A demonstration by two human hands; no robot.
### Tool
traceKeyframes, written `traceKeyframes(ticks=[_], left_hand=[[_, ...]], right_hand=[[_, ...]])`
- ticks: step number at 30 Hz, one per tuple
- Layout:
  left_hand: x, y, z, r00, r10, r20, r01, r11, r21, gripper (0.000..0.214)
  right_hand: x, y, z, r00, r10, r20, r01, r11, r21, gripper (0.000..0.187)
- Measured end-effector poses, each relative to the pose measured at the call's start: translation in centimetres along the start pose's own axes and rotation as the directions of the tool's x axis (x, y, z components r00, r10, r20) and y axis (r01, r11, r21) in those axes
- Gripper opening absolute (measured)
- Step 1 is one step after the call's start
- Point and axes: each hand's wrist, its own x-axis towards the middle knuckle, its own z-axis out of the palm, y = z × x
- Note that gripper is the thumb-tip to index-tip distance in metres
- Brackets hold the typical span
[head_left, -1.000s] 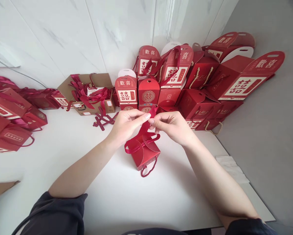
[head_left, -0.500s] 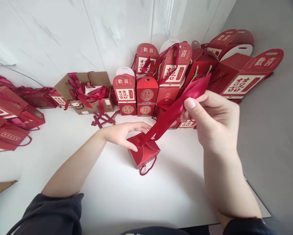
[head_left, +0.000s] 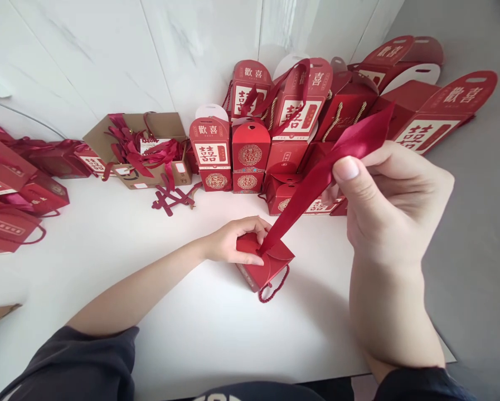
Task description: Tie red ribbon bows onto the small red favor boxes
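A small red gift box (head_left: 267, 266) lies on the white table, a twisted red cord loop hanging from its near corner. My left hand (head_left: 235, 240) grips the box's upper left side, with the fingers curled over its flap. My right hand (head_left: 394, 209) is raised well above the table to the right, pinching a red satin ribbon (head_left: 323, 177) between thumb and fingers. The ribbon runs taut-looking from the top of the box up past my right thumb, and its far end sticks out beyond my hand.
Rows of red boxes printed with double-happiness characters (head_left: 210, 150) stand stacked against the marble-look wall. A brown cardboard carton (head_left: 120, 131) holds red ribbons, loose red ribbons (head_left: 172, 199) lie near it, and more red bags (head_left: 7, 225) sit at the left. Grey floor lies right.
My right hand has moved up and right, drawing the ribbon away from the box. My left hand has dropped from the ribbon onto the box, and the view has shifted slightly.
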Motion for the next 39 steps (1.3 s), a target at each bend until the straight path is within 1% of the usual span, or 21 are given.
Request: traceKeyframes(ticks=[4,6,9,11,13,16,19,21,23,25,27,30,33,36,39], left_hand=[[0.4,-0.4,0.3,0.999,0.034,-0.002,-0.034,0.999,0.038,0.022],[0.5,-0.5,0.4,0.998,0.059,-0.022,-0.058,0.997,0.048,0.016],[0.6,-0.6,0.7,0.994,0.085,-0.068,-0.082,0.996,0.044,0.014],[0.6,-0.7,0.8,0.994,0.076,-0.078,-0.073,0.997,0.035,0.015],[0.5,-0.8,0.7,0.995,0.071,-0.077,-0.068,0.997,0.034,0.015],[0.4,-1.1,0.6,0.992,0.085,-0.094,-0.079,0.995,0.062,0.013],[0.3,-1.2,0.4,0.990,0.079,-0.116,-0.070,0.995,0.075,0.013],[0.3,-1.2,0.3,0.992,0.074,-0.105,-0.066,0.995,0.073,0.014],[0.4,-1.1,0.2,0.995,0.066,-0.077,-0.061,0.996,0.065,0.014],[0.5,-1.1,0.1,0.998,0.052,-0.043,-0.051,0.998,0.044,0.012],[0.6,-1.2,0.0,0.998,0.054,-0.017,-0.054,0.998,0.040,0.011],[0.7,-1.4,0.0,0.995,0.097,-0.008,-0.096,0.992,0.077,0.012],[0.8,-1.5,0.0,0.992,0.121,-0.024,-0.119,0.989,0.087,0.013],[0.7,-1.4,0.1,0.988,0.139,-0.064,-0.136,0.989,0.055,0.012],[0.6,-1.4,0.3,0.987,0.131,-0.095,-0.128,0.991,0.041,0.014]], right_hand=[[0.0,0.0,0.3,0.999,-0.024,-0.021,0.024,1.000,-0.011,0.025],[0.1,-0.1,0.4,0.999,-0.026,-0.032,0.026,1.000,-0.016,0.027],[0.3,-0.1,0.5,0.999,-0.040,-0.036,0.039,0.999,-0.029,0.028],[0.5,-0.1,0.4,0.998,-0.058,-0.024,0.057,0.998,-0.041,0.027],[0.5,-0.1,0.3,1.000,-0.030,0.008,0.031,0.998,-0.063,0.026],[0.4,0.3,0.0,0.992,0.077,0.102,-0.063,0.990,-0.130,0.025],[0.3,0.9,-0.3,0.973,0.112,0.204,-0.079,0.983,-0.166,0.024],[0.3,1.1,-0.4,0.963,0.126,0.239,-0.088,0.983,-0.164,0.025],[0.2,1.0,-0.4,0.961,0.146,0.234,-0.109,0.981,-0.162,0.025],[0.2,0.7,-0.2,0.972,0.138,0.192,-0.109,0.983,-0.151,0.023],[0.2,0.5,-0.1,0.987,0.090,0.130,-0.075,0.990,-0.116,0.021],[0.2,0.5,-0.1,0.999,-0.008,0.051,0.012,0.997,-0.076,0.021],[0.2,0.8,-0.2,0.997,-0.039,0.060,0.043,0.996,-0.075,0.021],[0.2,1.0,-0.3,0.995,-0.030,0.098,0.035,0.998,-0.047,0.019],[0.3,1.0,-0.4,0.994,-0.035,0.105,0.039,0.999,-0.035,0.020]])
